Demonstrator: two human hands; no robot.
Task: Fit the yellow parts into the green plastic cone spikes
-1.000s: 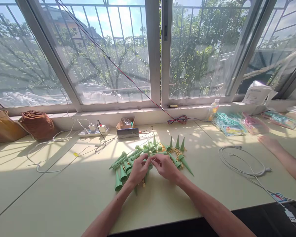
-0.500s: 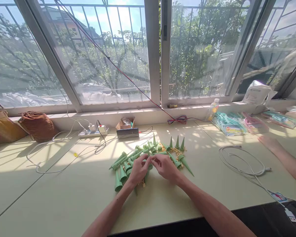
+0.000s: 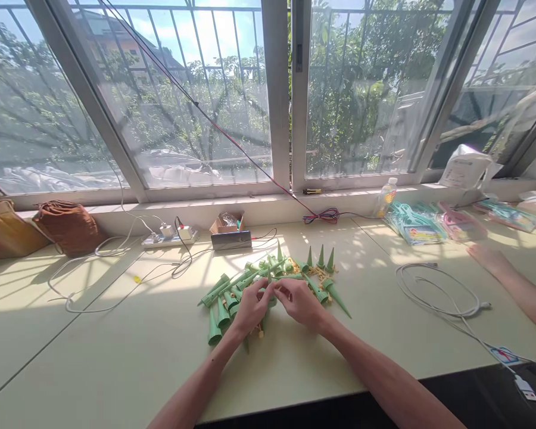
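Observation:
My left hand (image 3: 251, 307) is closed around a green plastic spike (image 3: 269, 275), whose narrow tip points up between my two hands. My right hand (image 3: 300, 302) meets it there, thumb and forefinger pinched at the spike's side. Whatever small part those fingers hold is hidden. Around and under my hands lies a heap of green cone-shaped spikes (image 3: 214, 328) and green tubes, with small yellow pieces (image 3: 261, 334) scattered among them. Several spikes (image 3: 320, 257) stand upright on the right of the heap, and one spike (image 3: 338, 299) lies on its side there.
Another person's hand (image 3: 489, 262) rests on the table at right, near a coiled white cable (image 3: 429, 307). Along the window stand a power strip (image 3: 167, 238), a small carton (image 3: 227, 222) with a dark phone-like slab (image 3: 231, 241), a bottle (image 3: 386, 198) and bagged turquoise items (image 3: 413, 223).
Almost nothing differs. My hands stay together over the heap, with only a slight shift of the fingers around the spike.

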